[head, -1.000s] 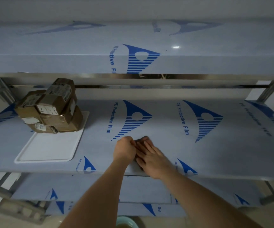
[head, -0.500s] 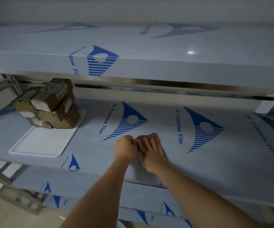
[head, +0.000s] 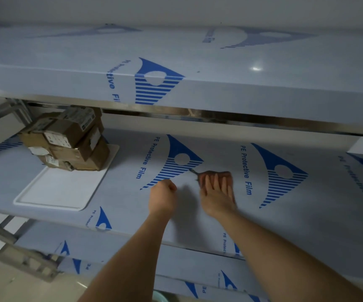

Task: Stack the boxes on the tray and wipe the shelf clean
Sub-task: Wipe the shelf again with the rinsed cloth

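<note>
Sliding right, my right hand [head: 216, 192] presses flat fingers on the brown cloth [head: 224, 174]; my left hand [head: 162, 196] has parted from it, fisted, holding nothing. Stacked boxes [head: 71, 140] sit on the white tray [head: 67, 190] at nine o'clock. I'd sweep overlapping strokes across the film-covered shelf [head: 307, 214].
</note>
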